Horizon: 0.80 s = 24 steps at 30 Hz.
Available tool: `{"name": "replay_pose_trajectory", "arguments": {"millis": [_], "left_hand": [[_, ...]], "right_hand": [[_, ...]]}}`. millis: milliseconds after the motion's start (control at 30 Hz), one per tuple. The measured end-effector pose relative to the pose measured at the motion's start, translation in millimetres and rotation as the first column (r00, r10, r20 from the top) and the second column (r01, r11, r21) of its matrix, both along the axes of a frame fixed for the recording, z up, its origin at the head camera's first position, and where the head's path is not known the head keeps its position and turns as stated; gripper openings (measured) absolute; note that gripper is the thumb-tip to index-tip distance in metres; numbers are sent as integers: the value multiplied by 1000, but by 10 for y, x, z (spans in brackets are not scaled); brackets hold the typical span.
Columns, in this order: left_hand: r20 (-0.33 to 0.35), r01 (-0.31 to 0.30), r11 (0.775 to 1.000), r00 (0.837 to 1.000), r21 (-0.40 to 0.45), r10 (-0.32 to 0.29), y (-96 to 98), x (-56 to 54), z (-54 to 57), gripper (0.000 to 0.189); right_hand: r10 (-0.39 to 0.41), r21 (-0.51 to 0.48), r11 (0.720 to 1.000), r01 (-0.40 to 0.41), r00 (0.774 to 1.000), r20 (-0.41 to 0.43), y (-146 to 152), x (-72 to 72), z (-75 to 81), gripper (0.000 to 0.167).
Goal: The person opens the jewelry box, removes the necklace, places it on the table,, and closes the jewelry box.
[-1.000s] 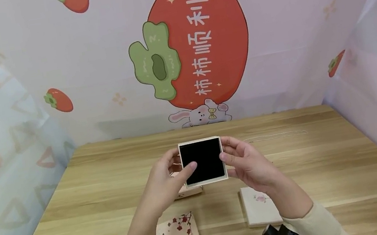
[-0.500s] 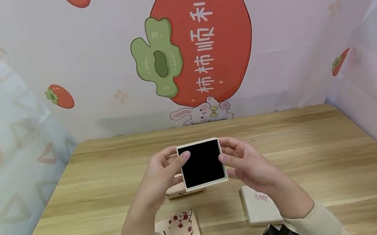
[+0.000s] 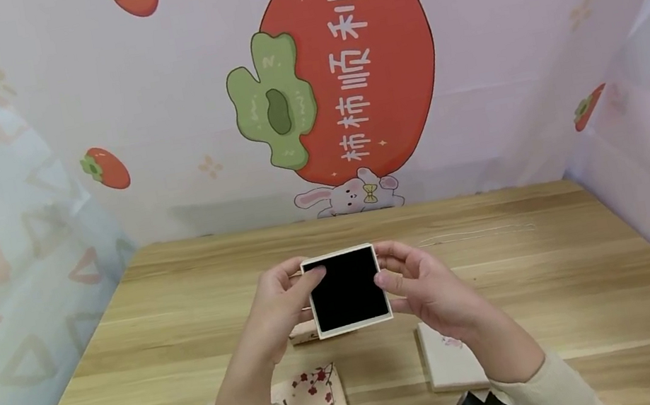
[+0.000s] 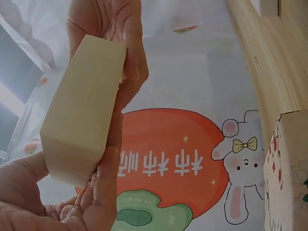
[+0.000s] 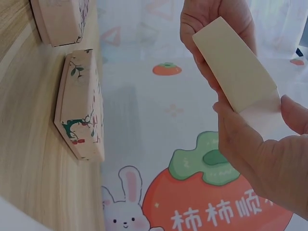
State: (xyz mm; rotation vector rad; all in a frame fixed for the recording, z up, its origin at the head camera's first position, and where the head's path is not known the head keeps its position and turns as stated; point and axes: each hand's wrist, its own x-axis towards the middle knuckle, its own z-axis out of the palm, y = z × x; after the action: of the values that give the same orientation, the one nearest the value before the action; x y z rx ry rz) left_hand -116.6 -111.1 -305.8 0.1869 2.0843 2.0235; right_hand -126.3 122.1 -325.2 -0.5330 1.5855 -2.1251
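Observation:
Between both hands is a small cream-white box [image 3: 348, 292], raised over the table with its black lining facing up. My left hand [image 3: 268, 309] grips its left side, the thumb lying over the upper left corner of the lining. The right hand [image 3: 433, 288] holds the opposite side, its thumb at the rim and the other fingers behind. Plain outer walls of the box [image 4: 84, 106] show in the left wrist view. A flat white lid-like piece [image 3: 450, 357] with a pink flower print lies below the right hand, partly covered by the forearm.
A thin chain [image 3: 478, 233] lies stretched out at the back right of the wooden table [image 3: 574, 304]. Flower-printed boxes stand at the left: one [image 3: 326, 403] near the front, partly under the left forearm, another [image 5: 82, 106] behind the held box.
The held box has shifted slightly left and down and turned a little. My left thumb has slid up from the lining's left middle to its upper left corner.

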Motion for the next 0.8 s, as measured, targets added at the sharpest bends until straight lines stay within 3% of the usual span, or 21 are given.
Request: {"name": "replay_pose_trajectory", "arguments": {"millis": [233, 367, 533, 800], "left_hand": [[5, 0, 1000, 1000, -1, 0, -4, 2, -7, 33], [24, 55, 996, 998, 72, -57, -21, -22, -4, 48], [26, 142, 976, 989, 165, -148, -47, -35, -8, 49], [20, 152, 975, 987, 162, -158, -69, -37, -24, 49]], "right_hand": [[10, -8, 1000, -10, 1000, 4, 12, -14, 2, 41], [22, -59, 998, -22, 1000, -2, 77, -52, 11, 36], [32, -106, 994, -31, 999, 2, 144, -78, 34, 40], [12, -32, 999, -12, 1000, 4, 172, -103, 30, 43]]}}
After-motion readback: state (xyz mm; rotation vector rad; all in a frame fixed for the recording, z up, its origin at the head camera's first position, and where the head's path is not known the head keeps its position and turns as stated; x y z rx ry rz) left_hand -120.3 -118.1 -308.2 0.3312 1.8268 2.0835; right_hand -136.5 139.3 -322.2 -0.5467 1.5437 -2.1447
